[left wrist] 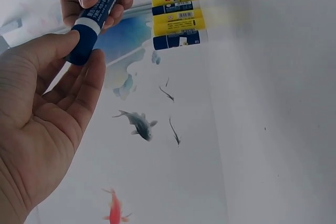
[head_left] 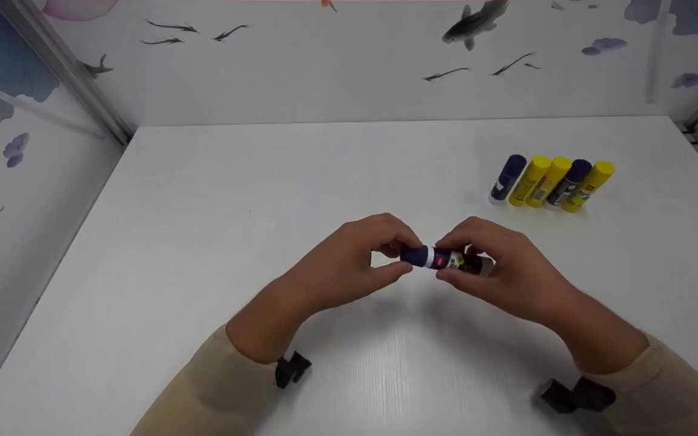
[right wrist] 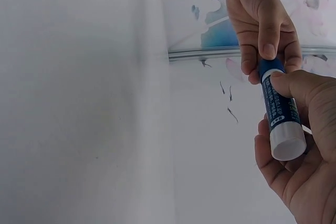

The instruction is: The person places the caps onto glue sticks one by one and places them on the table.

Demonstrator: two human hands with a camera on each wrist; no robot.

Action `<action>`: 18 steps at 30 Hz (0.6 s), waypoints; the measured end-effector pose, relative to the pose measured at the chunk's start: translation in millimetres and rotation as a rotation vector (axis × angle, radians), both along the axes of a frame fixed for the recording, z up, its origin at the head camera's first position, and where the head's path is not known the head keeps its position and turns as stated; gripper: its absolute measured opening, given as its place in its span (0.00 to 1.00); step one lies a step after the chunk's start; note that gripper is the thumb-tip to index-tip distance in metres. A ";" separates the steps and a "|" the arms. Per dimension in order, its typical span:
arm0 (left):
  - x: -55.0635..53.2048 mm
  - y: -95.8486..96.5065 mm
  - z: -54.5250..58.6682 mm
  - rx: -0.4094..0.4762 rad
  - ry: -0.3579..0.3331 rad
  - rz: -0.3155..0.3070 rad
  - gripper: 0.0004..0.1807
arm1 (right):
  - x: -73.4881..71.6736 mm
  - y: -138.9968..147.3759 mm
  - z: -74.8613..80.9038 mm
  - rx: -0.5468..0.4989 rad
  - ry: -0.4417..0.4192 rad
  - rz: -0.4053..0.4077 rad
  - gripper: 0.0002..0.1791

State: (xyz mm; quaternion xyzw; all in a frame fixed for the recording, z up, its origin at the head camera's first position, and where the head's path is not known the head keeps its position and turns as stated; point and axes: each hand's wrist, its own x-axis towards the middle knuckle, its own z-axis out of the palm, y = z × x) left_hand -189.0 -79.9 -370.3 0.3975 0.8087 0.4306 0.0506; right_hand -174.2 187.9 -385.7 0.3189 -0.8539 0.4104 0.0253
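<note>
A dark blue glue stick point(head_left: 455, 260) with a white ring and a white base is held level above the table between both hands. My left hand point(head_left: 361, 257) pinches its blue cap point(left wrist: 83, 45) between thumb and fingers. The labelled body is gripped by my right hand point(head_left: 506, 263), thumb on the near side and fingers on the far side. In the right wrist view the white base point(right wrist: 288, 141) points toward the camera. The cap sits against the white ring, with no gap showing.
Several glue sticks, yellow ones point(head_left: 548, 181) and dark blue ones point(head_left: 508, 178), stand in a row at the back right of the white table point(head_left: 234, 200). Panels point(head_left: 337, 72) painted with fish rise behind and at the left. A black device point(head_left: 292, 369) sits at each wrist.
</note>
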 end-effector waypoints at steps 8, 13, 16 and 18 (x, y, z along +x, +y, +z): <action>3.2 2.1 0.3 0.018 -0.005 -0.020 0.13 | 4.2 -1.4 2.9 -0.019 0.027 0.026 0.21; 4.3 4.0 0.3 0.026 -0.002 -0.026 0.13 | 4.9 -0.6 2.5 -0.030 0.078 0.040 0.22; 4.6 4.3 -0.5 0.027 0.000 -0.027 0.14 | 5.2 -0.4 2.4 -0.038 0.083 0.043 0.22; 4.5 4.2 -0.9 0.031 -0.005 -0.026 0.14 | 5.1 -0.5 2.4 -0.044 0.086 0.047 0.22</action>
